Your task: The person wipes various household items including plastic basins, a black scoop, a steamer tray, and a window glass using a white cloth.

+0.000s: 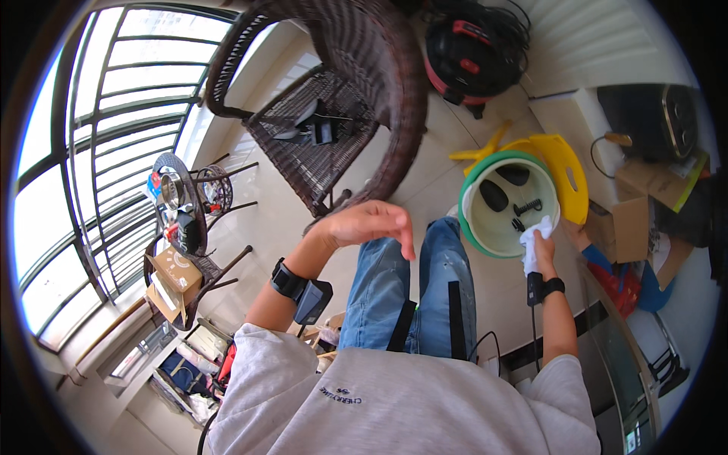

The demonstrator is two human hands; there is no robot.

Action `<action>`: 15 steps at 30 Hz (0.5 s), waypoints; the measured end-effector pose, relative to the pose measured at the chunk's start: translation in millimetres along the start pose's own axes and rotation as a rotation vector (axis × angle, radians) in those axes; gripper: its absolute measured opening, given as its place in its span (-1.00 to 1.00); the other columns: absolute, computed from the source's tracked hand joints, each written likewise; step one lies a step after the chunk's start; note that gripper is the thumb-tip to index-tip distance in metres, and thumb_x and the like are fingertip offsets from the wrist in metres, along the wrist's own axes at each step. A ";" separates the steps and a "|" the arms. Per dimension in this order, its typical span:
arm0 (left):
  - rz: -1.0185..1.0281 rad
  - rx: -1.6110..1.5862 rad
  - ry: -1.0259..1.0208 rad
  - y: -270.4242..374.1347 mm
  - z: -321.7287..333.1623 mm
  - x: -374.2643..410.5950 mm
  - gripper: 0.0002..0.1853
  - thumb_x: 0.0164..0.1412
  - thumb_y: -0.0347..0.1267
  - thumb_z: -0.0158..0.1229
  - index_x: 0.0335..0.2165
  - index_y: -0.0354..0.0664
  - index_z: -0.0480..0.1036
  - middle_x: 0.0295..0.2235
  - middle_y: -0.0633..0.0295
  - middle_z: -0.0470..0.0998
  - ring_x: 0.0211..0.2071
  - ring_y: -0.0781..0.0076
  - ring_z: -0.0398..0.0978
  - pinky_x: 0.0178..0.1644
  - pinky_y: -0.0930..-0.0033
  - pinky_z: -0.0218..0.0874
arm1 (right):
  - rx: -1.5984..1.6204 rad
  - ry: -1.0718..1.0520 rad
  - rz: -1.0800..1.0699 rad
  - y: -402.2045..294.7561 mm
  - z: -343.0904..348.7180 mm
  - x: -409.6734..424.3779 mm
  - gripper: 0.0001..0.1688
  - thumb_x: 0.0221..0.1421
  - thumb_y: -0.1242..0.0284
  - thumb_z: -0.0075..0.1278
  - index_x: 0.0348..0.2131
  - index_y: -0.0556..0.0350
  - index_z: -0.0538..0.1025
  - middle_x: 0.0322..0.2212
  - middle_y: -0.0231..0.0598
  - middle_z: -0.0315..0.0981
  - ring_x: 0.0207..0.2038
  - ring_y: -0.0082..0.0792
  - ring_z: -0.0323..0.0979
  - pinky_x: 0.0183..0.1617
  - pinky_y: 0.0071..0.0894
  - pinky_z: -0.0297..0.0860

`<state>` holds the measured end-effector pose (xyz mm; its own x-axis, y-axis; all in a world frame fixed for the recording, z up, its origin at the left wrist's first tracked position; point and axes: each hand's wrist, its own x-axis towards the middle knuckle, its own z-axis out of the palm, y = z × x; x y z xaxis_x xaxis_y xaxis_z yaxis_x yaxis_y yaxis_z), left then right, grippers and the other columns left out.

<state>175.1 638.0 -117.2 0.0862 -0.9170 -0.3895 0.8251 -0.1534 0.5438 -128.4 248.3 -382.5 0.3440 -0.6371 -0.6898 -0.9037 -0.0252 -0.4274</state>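
Observation:
My right hand [544,251] grips a white cloth [530,256] at the near right rim of a round tub [478,236] with a green outer wall and a pale inside. In the tub lie two dark oval pieces [493,195], a black spiral-shaped piece [528,206] and a small black piece [517,225]. My left hand [372,224] hangs in the air above my knees, fingers bent and holding nothing that I can see. Each wrist carries a strap with a dark box-like device.
A yellow plastic chair [571,182] stands against the tub. Beyond are a brown wicker armchair [392,114] and a black-and-red vacuum cleaner [475,60]. Cardboard boxes [628,227] are stacked at right. A small table [196,213] with a metal bowl stands left by the barred window.

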 end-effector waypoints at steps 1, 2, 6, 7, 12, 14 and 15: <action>0.064 -0.042 0.120 9.7 -22.3 -23.0 -0.62 0.20 -0.21 -0.25 -0.43 -0.31 0.36 -0.48 0.10 0.46 -0.35 0.29 0.43 -0.15 0.33 0.18 | 0.019 0.035 -0.049 -17.8 1.0 -12.8 -0.52 -0.13 0.22 -0.06 -0.32 0.30 0.43 -0.42 -0.08 0.44 -0.31 -0.26 0.40 -0.24 -0.40 0.27; 0.146 -0.114 0.266 12.9 -48.8 -42.5 -0.65 0.20 -0.20 -0.23 -0.38 -0.29 0.34 -0.47 0.10 0.45 -0.32 0.29 0.42 -0.16 0.33 0.20 | 0.022 0.063 -0.019 -44.8 2.0 -26.1 -0.51 -0.12 0.22 -0.06 -0.34 0.34 0.42 -0.41 -0.10 0.44 -0.33 -0.28 0.40 -0.24 -0.41 0.27; 0.269 -0.283 0.944 -1.8 -174.4 -98.0 -0.68 0.15 -0.23 -0.17 -0.26 -0.27 0.30 -0.31 0.13 0.43 -0.27 0.37 0.39 -0.17 0.40 0.20 | 0.480 0.020 -0.114 -194.6 34.2 -116.4 -0.62 -0.05 0.26 -0.07 -0.35 0.25 0.41 -0.50 -0.29 0.38 -0.48 -0.49 0.34 -0.41 -0.57 0.25; 0.241 -0.211 1.077 -10.6 -203.2 -108.4 -0.67 0.14 -0.24 -0.16 -0.22 -0.27 0.29 -0.27 0.13 0.42 -0.26 0.39 0.39 -0.17 0.42 0.20 | 0.555 -0.044 -0.099 -226.8 44.2 -140.7 -0.64 -0.03 0.27 -0.08 -0.35 0.23 0.40 -0.50 -0.32 0.37 -0.49 -0.53 0.33 -0.43 -0.59 0.25; 0.137 -0.648 1.254 -59.0 -308.1 -135.1 -0.58 0.10 -0.19 -0.09 -0.12 -0.20 0.23 -0.13 0.22 0.35 -0.20 0.42 0.35 -0.18 0.44 0.20 | 0.697 -0.115 -0.407 -323.2 121.4 -221.9 -0.74 0.01 0.37 -0.08 -0.33 0.20 0.36 -0.43 -0.34 0.34 -0.47 -0.58 0.30 -0.42 -0.61 0.25; 0.094 -0.670 1.313 -73.3 -332.8 -139.9 -0.56 0.10 -0.14 -0.09 -0.12 -0.18 0.23 -0.14 0.25 0.36 -0.24 0.48 0.39 -0.30 0.49 0.26 | 0.511 -0.054 -0.598 -347.2 144.5 -246.8 -0.76 -0.02 0.44 -0.09 -0.33 0.23 0.35 -0.41 -0.31 0.34 -0.38 -0.55 0.30 -0.29 -0.56 0.24; 0.107 -0.714 1.297 -79.8 -343.3 -139.9 -0.53 0.08 -0.11 -0.05 -0.11 -0.17 0.22 -0.14 0.25 0.36 -0.24 0.47 0.38 -0.29 0.47 0.26 | 0.413 -0.035 -0.724 -361.0 153.2 -260.1 -0.76 -0.03 0.46 -0.09 -0.33 0.24 0.35 -0.40 -0.30 0.34 -0.36 -0.53 0.30 -0.25 -0.55 0.23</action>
<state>288.9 904.9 -361.3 0.2718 0.1074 -0.9563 0.8429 0.4530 0.2904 147.5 541.1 -138.3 0.8177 -0.5478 -0.1769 -0.2923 -0.1303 -0.9474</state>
